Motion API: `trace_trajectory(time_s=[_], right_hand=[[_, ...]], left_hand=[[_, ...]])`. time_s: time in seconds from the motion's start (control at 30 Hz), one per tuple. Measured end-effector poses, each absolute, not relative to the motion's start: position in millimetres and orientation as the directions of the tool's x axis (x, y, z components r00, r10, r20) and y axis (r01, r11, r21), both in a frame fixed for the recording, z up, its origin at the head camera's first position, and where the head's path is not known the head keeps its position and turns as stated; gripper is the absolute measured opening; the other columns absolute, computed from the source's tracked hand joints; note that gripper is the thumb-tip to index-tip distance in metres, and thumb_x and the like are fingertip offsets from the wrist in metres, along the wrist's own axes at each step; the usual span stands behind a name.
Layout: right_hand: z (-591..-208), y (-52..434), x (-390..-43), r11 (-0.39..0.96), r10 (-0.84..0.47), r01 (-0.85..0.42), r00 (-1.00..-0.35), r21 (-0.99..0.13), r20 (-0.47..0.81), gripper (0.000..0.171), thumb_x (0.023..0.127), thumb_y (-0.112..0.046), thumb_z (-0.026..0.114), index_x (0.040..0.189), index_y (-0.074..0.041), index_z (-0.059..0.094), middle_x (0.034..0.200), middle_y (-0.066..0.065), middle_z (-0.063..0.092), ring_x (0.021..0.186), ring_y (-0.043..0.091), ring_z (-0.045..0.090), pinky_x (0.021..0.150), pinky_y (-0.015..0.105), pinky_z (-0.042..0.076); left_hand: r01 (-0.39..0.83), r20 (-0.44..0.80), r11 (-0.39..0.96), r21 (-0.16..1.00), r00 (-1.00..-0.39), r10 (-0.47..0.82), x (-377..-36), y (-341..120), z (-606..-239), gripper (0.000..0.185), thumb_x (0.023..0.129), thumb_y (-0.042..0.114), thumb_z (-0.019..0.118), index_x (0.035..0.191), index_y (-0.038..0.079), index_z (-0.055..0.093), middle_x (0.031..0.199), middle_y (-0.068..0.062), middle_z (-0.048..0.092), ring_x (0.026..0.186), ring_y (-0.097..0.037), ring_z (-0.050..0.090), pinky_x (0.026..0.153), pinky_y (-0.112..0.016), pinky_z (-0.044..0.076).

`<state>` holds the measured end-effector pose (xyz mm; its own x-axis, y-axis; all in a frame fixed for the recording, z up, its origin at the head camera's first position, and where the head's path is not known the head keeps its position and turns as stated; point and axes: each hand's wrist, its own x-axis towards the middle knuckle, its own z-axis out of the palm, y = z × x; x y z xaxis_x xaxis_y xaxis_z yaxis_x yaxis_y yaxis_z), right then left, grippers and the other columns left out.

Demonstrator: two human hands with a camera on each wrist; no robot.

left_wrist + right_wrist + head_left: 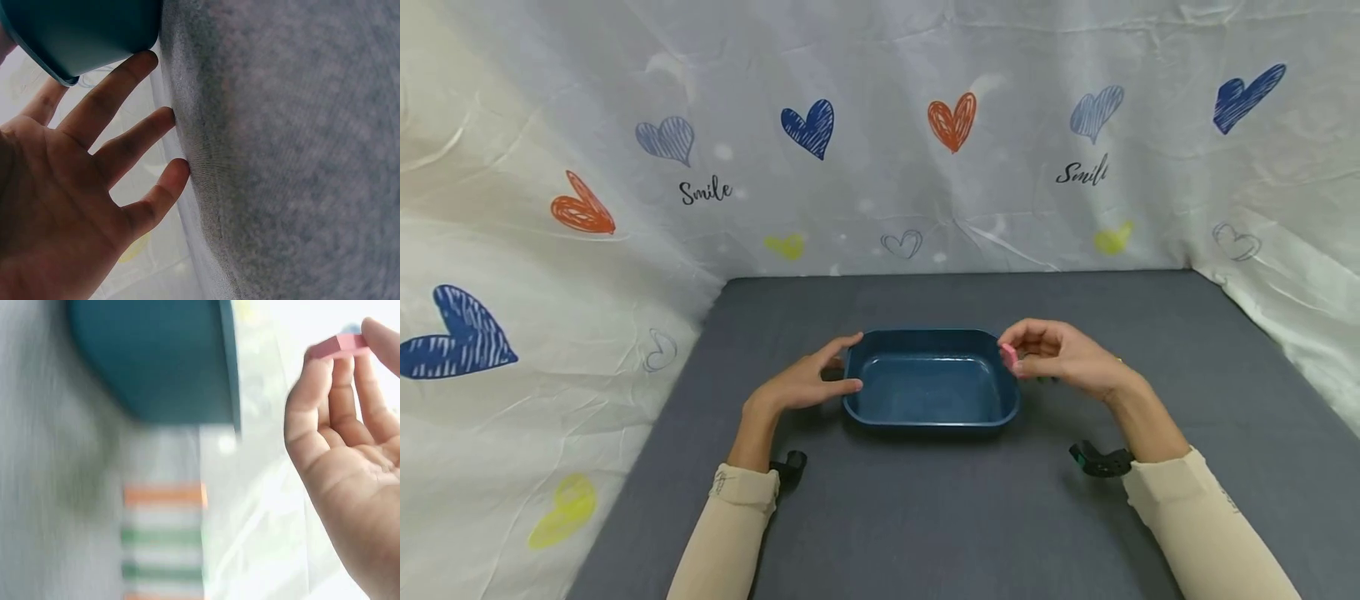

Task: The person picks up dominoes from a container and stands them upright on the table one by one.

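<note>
A dark blue rectangular dish (934,423) with a raised rim stands on the grey tabletop. My left hand (805,382) holds its left end, thumb and index finger over the rim. In the left wrist view, the middle fingertip (147,59) is at the dish's outer wall, and the last two fingers are spread toward the tabletop. Above the dish's right end, my right hand (1063,357) pinches a small pink block (340,345) between thumb and index finger. Its other fingers are bent beneath the block in the right wrist view.
Orange (164,495) and green bars (162,536) stand in a row just right of the dish. In the head view the right hand mostly hides them, leaving small green bits (1048,379). A white curtain (880,192) with printed hearts hangs behind and beside the table.
</note>
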<state>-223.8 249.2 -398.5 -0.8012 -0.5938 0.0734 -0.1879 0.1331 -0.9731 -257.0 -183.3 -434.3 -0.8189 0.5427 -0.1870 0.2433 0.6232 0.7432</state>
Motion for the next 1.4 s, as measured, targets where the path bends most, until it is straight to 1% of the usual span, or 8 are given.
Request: trace_trajectory(time_s=[0.13,0.27,0.43,0.67,0.8,1.0,1.17,1.4], right_hand=[[-397.1,289.9,-214.5,0.175,-0.452,-0.21,-0.885,-0.962,0.112,0.025,0.099,0.0,0.062,0.124,0.003,0.059,0.109,0.005,0.07,0.096,0.017,0.068,0.075,0.027,0.058],[-399.4,324.7,-205.8,0.192,-0.298,-0.194,-0.946,-0.962,0.131,0.026,0.098,0.001,0.063,0.124,0.002,0.06,0.109,-0.002,0.072,0.097,0.01,0.069,0.078,0.023,0.057],[-411.3,361.9,-199.5,0.275,-0.145,-0.15,-0.983,-0.95,0.113,0.031,0.097,0.0,0.065,0.128,0.002,0.058,0.108,-0.009,0.071,0.095,0.005,0.068,0.08,0.018,0.055],[-435.4,400.3,-196.5,0.442,-0.114,-0.073,-0.993,-0.894,0.025,0.033,0.1,-0.009,0.065,0.131,-0.004,0.056,0.108,-0.017,0.068,0.094,-0.001,0.066,0.08,0.016,0.054],[-448.8,407.7,-199.9,0.49,-0.109,-0.014,-0.993,-0.872,-0.046,0.035,0.099,-0.014,0.067,0.129,-0.001,0.054,0.105,-0.022,0.067,0.093,-0.004,0.065,0.078,0.019,0.055],[-459.9,406.8,-205.9,0.558,-0.109,0.012,-0.99,-0.83,-0.088,0.041,0.099,-0.017,0.068,0.131,0.004,0.051,0.105,-0.025,0.065,0.093,-0.006,0.062,0.076,0.021,0.056],[-460.3,405.5,-207.5,0.589,-0.094,0.045,-0.988,-0.807,-0.123,0.045,0.1,-0.02,0.068,0.133,0.003,0.05,0.106,-0.022,0.063,0.094,-0.007,0.06,0.077,0.022,0.055],[-459.8,404.8,-207.1,0.607,-0.105,0.042,-0.985,-0.794,-0.133,0.044,0.099,-0.021,0.068,0.133,0.003,0.052,0.108,-0.011,0.064,0.094,-0.005,0.061,0.077,0.023,0.055]], left_hand=[[0.243,-0.185,0.623,0.744,-0.82,0.541,-254.4,-183.9,-435.4,0.081,0.096,0.049,0.067,0.161,0.042,0.02,0.168,-0.007,0.028,0.149,-0.035,0.039,0.11,-0.065,0.041],[0.234,-0.187,0.619,0.75,-0.822,0.538,-253.1,-184.1,-435.8,0.08,0.096,0.049,0.068,0.161,0.043,0.021,0.168,-0.006,0.027,0.15,-0.035,0.039,0.11,-0.065,0.041],[0.23,-0.188,0.618,0.752,-0.823,0.535,-253.1,-184.4,-435.6,0.08,0.096,0.049,0.067,0.161,0.043,0.021,0.168,-0.007,0.027,0.15,-0.036,0.038,0.109,-0.065,0.041],[0.228,-0.188,0.621,0.75,-0.826,0.531,-254.0,-185.6,-435.4,0.08,0.096,0.05,0.067,0.16,0.044,0.02,0.168,-0.006,0.026,0.15,-0.036,0.038,0.11,-0.066,0.04],[0.227,-0.189,0.624,0.748,-0.829,0.527,-254.0,-185.7,-434.6,0.08,0.096,0.05,0.067,0.16,0.044,0.02,0.168,-0.006,0.027,0.15,-0.036,0.038,0.109,-0.066,0.041],[0.226,-0.191,0.626,0.746,-0.828,0.527,-254.2,-184.7,-434.6,0.08,0.096,0.05,0.067,0.16,0.044,0.02,0.168,-0.007,0.027,0.149,-0.036,0.039,0.108,-0.066,0.042],[0.227,-0.19,0.623,0.749,-0.826,0.53,-255.0,-183.4,-434.7,0.08,0.095,0.05,0.067,0.16,0.045,0.02,0.167,-0.006,0.028,0.149,-0.036,0.039,0.109,-0.066,0.041],[0.222,-0.194,0.625,0.748,-0.828,0.526,-254.8,-182.1,-432.3,0.08,0.095,0.05,0.068,0.16,0.044,0.021,0.168,-0.006,0.027,0.15,-0.036,0.038,0.109,-0.066,0.041]])
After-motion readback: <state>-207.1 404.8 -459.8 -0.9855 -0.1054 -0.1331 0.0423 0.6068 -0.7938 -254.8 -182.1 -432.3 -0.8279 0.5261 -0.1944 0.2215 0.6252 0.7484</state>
